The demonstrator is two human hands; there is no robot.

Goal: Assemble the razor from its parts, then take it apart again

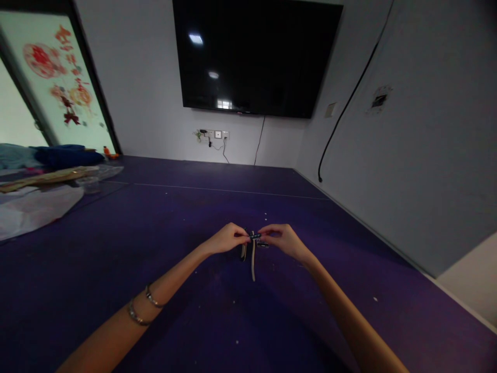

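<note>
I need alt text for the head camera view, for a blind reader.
A person's left hand and right hand pinch a small dark object over a purple surface, near a pale strap. A large television hangs on the wall.

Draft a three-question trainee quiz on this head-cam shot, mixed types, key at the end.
1. True or false: the left hand and right hand both have fingertips on the small dark piece.
2. Where are the two bracelets?
A) right forearm
B) left forearm
C) purple surface
3. Fill in: a large black ____ is mounted on the wall above the sockets.

Key: 1 true; 2 B; 3 screen.
</note>
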